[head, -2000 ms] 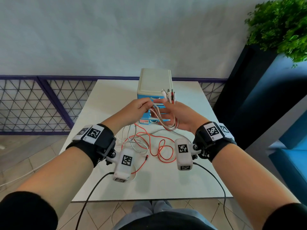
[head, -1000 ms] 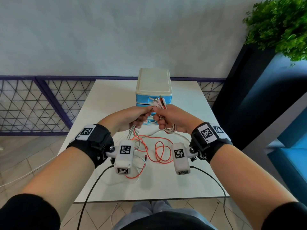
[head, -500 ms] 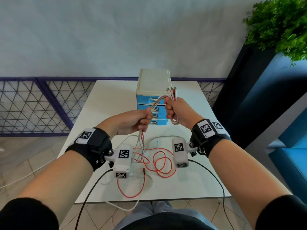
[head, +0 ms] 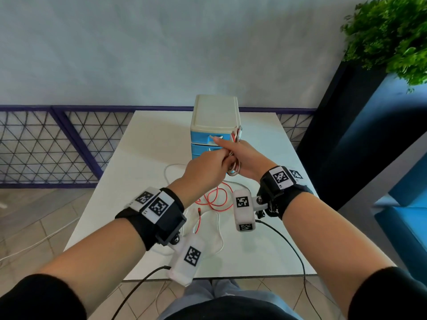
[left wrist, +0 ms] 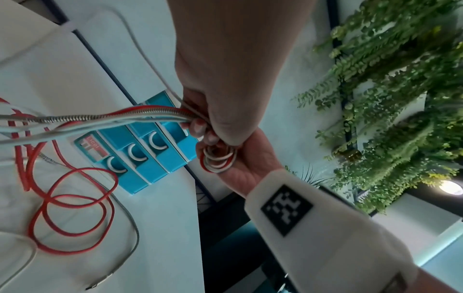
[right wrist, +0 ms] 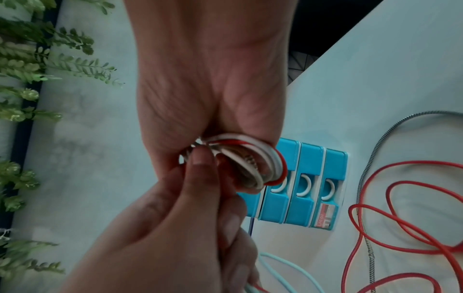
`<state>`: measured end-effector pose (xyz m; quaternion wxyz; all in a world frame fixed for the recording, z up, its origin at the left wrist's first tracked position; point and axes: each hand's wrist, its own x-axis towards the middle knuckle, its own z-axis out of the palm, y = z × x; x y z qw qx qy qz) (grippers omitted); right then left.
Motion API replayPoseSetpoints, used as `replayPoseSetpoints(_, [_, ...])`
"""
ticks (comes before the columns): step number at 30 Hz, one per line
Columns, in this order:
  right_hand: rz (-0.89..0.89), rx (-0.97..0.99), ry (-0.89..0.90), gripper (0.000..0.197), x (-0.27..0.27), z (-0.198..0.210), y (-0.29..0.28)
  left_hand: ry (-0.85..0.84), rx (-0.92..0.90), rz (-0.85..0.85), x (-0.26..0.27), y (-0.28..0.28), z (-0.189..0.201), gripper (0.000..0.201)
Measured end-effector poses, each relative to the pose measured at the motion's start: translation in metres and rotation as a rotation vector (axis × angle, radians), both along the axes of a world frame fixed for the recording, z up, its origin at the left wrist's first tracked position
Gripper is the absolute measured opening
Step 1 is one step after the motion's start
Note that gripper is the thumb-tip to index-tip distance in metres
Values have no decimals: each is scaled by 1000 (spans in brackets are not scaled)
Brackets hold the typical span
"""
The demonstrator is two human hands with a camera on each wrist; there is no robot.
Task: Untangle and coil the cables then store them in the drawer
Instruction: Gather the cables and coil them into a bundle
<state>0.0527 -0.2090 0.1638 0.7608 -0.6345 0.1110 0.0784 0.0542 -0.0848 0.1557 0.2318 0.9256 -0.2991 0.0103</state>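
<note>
Three cables, red, white and braided silver, are held together as one bundle. My right hand (head: 243, 157) grips the small coil (head: 234, 170) of them in front of the blue drawer unit (head: 215, 116), and the plug ends (head: 237, 134) stick up above its fingers. My left hand (head: 206, 168) is pressed against the right one and pinches the loose strands (left wrist: 100, 121) right at the coil (left wrist: 218, 161). The coil (right wrist: 250, 164) wraps around my right palm (right wrist: 208, 99). Slack red cable (head: 217, 200) and white cable (head: 171, 172) lie on the table below.
The drawer unit (right wrist: 300, 190) has its blue drawers closed and stands at the far middle of the white table (head: 150, 144). Braided cable (left wrist: 126, 218) trails toward the table's right edge. A planter with green leaves (head: 392, 38) stands to the right.
My left hand has moved up and right from its spread position to meet my right hand at the coil. The slack on the table has shifted toward the hands.
</note>
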Motion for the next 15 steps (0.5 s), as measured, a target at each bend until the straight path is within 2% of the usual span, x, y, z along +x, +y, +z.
replayPoseSetpoints(3, [-77,13,-5,28,0,0,3,-96,24,-38,0,0,-5,33])
replayPoseSetpoints(5, [-130,4,-8,29,1,0,6,-60,7,-81,2,0,-4,35])
replayPoseSetpoints(7, [-159,44,-34,30,5,-1,8,125,-63,-139,5,1,-1,32])
replayPoseSetpoints(11, [-214,294,-54,37,10,3,5,481,-175,-272,6,9,-4,46])
replayPoseSetpoints(15, [-191,555,-64,45,11,6,3,573,-319,-278,8,15,-11,38])
